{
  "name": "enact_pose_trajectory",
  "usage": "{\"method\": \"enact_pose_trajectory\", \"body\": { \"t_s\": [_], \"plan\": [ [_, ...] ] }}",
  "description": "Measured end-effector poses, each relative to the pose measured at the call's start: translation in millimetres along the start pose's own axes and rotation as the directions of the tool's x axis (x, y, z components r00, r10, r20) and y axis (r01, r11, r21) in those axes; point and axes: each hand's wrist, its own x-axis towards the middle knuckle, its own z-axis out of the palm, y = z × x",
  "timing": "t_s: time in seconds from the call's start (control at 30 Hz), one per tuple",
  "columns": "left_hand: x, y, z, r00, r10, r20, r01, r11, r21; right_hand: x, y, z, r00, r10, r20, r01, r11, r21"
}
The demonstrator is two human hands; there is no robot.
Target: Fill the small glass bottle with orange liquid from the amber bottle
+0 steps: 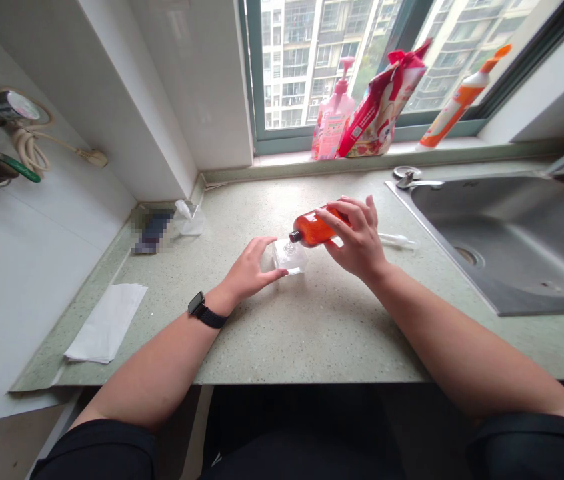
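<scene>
An amber-red bottle (313, 229) without a cap lies tipped to the left in my right hand (359, 240), its fingers wrapped around the body. The bottle's dark mouth is over a small clear square container (289, 259) standing on the counter. Clear liquid seems to run from the mouth into it. My left hand (249, 270), with a black watch on the wrist, steadies the container's left side between thumb and fingers. Behind my right hand a slim, clear plastic item (397, 241) lies on the counter, partly hidden; its kind is unclear.
A steel sink (492, 303) is set into the counter (312, 340) at right. Folded white paper (107, 323), a clear box (189, 220) and a blurred dark item (152, 230) lie left. A pink pump bottle (332, 123), red bag (385, 107) and orange-white bottle (452, 110) line the windowsill.
</scene>
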Motion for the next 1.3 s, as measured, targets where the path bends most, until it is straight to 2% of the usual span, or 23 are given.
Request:
{"method": "enact_pose_trajectory", "body": {
  "t_s": [0.2, 0.63, 0.97, 1.3],
  "plan": [
    [0.0, 1.0, -0.3, 1.0, -0.009, 0.002, 0.009, 1.0, -0.004, -0.4, 0.8, 0.3, 0.999, 0.017, 0.031, -0.017, 1.0, 0.002],
    [-0.9, -0.1, 0.0, 1.0, 0.001, 0.01, -0.001, 1.0, -0.009, 0.3, -0.2, -0.5, 0.999, -0.022, -0.023, 0.022, 1.0, -0.003],
    [0.4, -4.7, 4.5, 1.0, 0.015, -0.006, -0.016, 0.999, -0.039, 0.0, -0.2, -1.0, 1.0, 0.006, 0.012, -0.006, 1.0, 0.023],
    [0.7, -1.3, 3.8, 0.999, -0.027, -0.019, 0.026, 0.999, -0.023, 0.8, -1.3, -2.5, 1.0, 0.012, 0.009, -0.013, 0.999, 0.053]
  ]
}}
